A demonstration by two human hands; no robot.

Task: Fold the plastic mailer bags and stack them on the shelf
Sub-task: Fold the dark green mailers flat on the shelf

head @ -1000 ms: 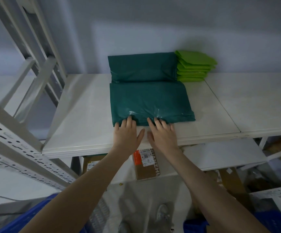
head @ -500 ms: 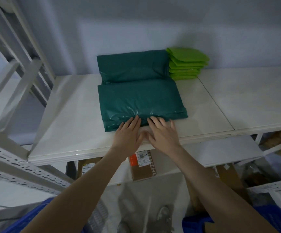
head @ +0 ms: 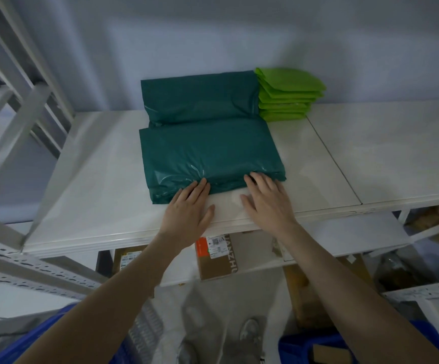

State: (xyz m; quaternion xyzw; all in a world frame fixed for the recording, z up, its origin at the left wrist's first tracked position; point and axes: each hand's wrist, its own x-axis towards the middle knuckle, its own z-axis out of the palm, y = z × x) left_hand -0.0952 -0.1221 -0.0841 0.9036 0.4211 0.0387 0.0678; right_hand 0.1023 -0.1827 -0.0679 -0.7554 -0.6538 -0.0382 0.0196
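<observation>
Fingertips (head: 202, 183) of the left hand (head: 186, 214) lie straight and together against the near edge of the dark green mailer stack (head: 210, 156), pressing or touching it rather than gripping; the palm rests flat on the shelf (head: 87, 185) just behind them. The right hand (head: 265, 203) lies close beside it, its fingers (head: 259, 179) spread and nearly straight, their tips touching the same near edge further to the right. Neither hand has hold of anything; both seem to be squaring the stack or nudging it back.

Directly beyond the fingertips the folded dark green bags lie flat in a low pile, glossy and slightly puffed where the plastic creases. Past that pile, against the wall, a second dark green bundle (head: 200, 98) leans up at an angle, touching the far edge of the flat one. Beyond and to the right of the right hand's fingers sits a neat stack of light green folded bags (head: 289, 101), just beside the leaning bundle.

Judging from this, the folding of these bags looks done and they already sit on the shelf; what is left appears to be tidying the edges and perhaps laying the leaning bundle down. Whether more bags wait unfolded cannot be told.

Below the wrists, a cardboard box (head: 217, 258) sits on a lower shelf.
</observation>
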